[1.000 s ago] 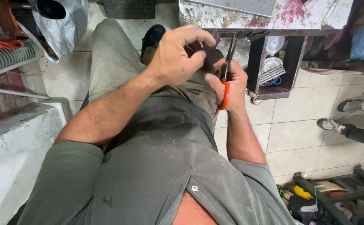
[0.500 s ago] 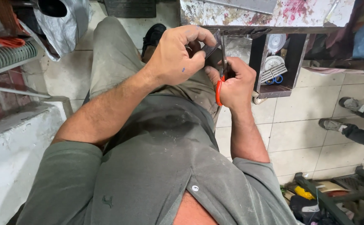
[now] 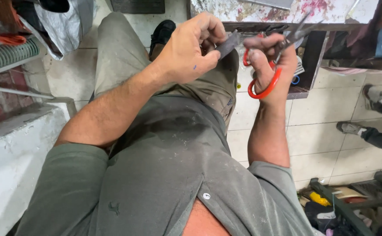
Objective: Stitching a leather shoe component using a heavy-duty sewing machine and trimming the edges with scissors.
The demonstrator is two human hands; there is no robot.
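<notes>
Above the lap, left hand [image 3: 186, 52] curled shut, pinching a small flat dark grey piece [image 3: 228, 44] between thumb and fingers, the piece jutting toward the right hand. Just beside it, right hand [image 3: 269, 61] wrapped through the orange loops of a pair of scissors [image 3: 283, 48], blades angled up and to the right, slightly parted, tips clear of the piece. Compared with half a second ago: hands raised and drawn apart, scissors swung away from the piece instead of pressed against it. Below, grey-green shirt [image 3: 164, 175] and khaki trousers [image 3: 121, 57], a black shoe [image 3: 162, 32] on pale floor tiles. Beyond the hands, edge of a stained worktable [image 3: 261, 11]. Far right, another person's shoes [image 3: 353, 127].
</notes>
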